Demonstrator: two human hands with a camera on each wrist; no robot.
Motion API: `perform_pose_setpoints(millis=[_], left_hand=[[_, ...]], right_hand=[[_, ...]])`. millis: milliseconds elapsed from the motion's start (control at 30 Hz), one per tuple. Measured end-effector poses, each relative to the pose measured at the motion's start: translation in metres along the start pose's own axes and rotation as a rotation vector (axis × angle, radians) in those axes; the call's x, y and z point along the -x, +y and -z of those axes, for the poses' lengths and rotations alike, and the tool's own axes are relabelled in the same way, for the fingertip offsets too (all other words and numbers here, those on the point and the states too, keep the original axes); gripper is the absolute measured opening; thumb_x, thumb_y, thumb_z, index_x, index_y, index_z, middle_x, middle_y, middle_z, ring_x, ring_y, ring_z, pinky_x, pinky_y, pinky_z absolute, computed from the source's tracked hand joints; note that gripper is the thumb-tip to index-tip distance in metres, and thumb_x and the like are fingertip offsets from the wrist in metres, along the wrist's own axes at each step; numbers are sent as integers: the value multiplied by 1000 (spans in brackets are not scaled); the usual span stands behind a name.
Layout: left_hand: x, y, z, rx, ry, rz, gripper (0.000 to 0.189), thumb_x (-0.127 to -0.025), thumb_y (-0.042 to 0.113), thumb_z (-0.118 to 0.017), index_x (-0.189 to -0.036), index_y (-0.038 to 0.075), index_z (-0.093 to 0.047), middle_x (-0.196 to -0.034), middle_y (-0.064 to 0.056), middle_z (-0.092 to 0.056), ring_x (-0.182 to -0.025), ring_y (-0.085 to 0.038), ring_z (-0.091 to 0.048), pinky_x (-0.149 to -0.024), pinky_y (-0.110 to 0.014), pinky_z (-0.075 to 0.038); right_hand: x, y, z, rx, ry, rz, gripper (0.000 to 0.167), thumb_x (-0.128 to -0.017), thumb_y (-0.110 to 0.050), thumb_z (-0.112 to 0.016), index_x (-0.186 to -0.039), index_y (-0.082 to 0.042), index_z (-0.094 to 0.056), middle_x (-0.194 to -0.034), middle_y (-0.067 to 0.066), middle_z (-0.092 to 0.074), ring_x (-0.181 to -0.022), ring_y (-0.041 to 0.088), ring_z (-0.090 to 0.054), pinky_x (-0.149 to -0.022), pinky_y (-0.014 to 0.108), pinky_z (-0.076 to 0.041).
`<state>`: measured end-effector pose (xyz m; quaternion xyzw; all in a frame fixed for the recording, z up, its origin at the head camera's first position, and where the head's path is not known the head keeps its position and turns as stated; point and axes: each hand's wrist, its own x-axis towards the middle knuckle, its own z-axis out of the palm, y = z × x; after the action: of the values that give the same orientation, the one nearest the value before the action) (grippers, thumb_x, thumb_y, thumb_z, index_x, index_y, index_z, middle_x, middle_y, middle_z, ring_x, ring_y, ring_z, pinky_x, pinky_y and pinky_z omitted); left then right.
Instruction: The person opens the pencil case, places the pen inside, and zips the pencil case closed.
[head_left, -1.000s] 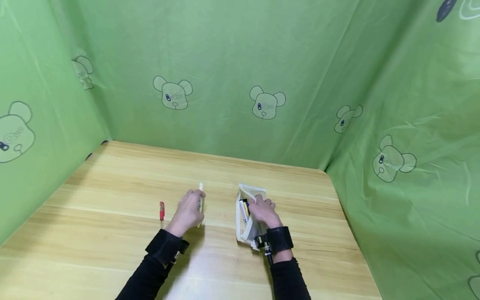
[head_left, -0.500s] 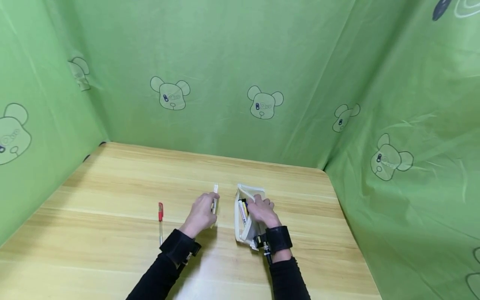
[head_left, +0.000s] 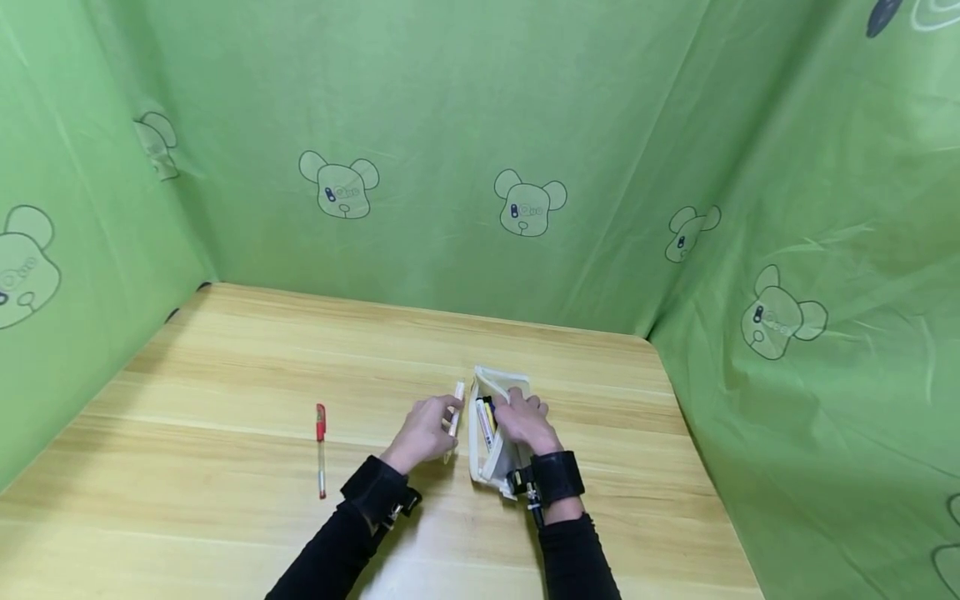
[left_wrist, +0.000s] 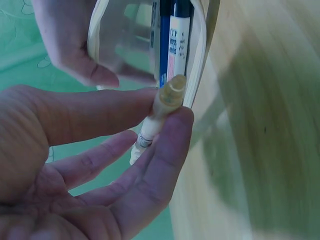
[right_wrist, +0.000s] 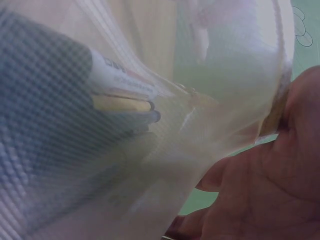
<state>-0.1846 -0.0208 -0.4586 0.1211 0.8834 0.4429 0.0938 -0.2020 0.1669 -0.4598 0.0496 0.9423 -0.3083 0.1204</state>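
Between thumb and fingers my left hand (head_left: 422,431) pinches a slim white pen (head_left: 457,406), held just left of a pale see-through mesh pencil case (head_left: 475,462). In the left wrist view, the end of the white pen (left_wrist: 172,92) lies in front of the case's mouth. The case stands unzipped, with several pens and markers (head_left: 486,421) inside, among them a white marker (left_wrist: 179,42) with a dark cap. My right hand (head_left: 527,422) grips the case's right-hand edge and spreads the mouth. The right wrist view shows the mesh wall (right_wrist: 165,200) close up; some fingertips are hidden.
A clear pen with a red cap (head_left: 321,425) lies on the wooden table (head_left: 187,433), left of my left hand. Green curtains (head_left: 435,100) printed with bear heads surround the table at the back and both sides.
My left hand has carried the white pen rightward to beside the pencil case, tilting it slightly. The red-capped pen is now fully visible. My right hand and the case have stayed in place.
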Motion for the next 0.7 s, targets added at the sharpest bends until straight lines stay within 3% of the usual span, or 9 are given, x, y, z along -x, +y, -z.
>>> perform_pose_setpoints(millis=[233, 467, 700], left_hand=[[-4, 2, -11, 26, -25, -34, 60, -66, -13, -76, -124, -4, -65, -101, -21, -73, -93, -29, -70, -70, -31, -60], [-9, 6, -21, 70, -24, -51, 55, -66, -12, -77, -120, -3, -66, -101, -22, -72, -89, -26, -69, -66, -27, -59], [-14, 8, -31, 104, -25, -54, 50, -65, -14, -73, -114, -4, -68, -97, -22, -73, -86, -25, -69, -65, -27, -59]], right_hand=[[1, -1, 1, 2, 6, -4, 57, -105, -41, -33, -142, 0, -46, -131, 34, -45, -118, 45, -38, -90, 58, -44], [-1, 0, 1, 16, 23, 3, 53, -102, -38, -33, -132, 3, -50, -124, 34, -47, -113, 45, -40, -88, 54, -43], [-2, -1, 0, 12, 26, 18, 51, -104, -38, -34, -129, 2, -52, -126, 33, -50, -117, 48, -40, -94, 57, -40]])
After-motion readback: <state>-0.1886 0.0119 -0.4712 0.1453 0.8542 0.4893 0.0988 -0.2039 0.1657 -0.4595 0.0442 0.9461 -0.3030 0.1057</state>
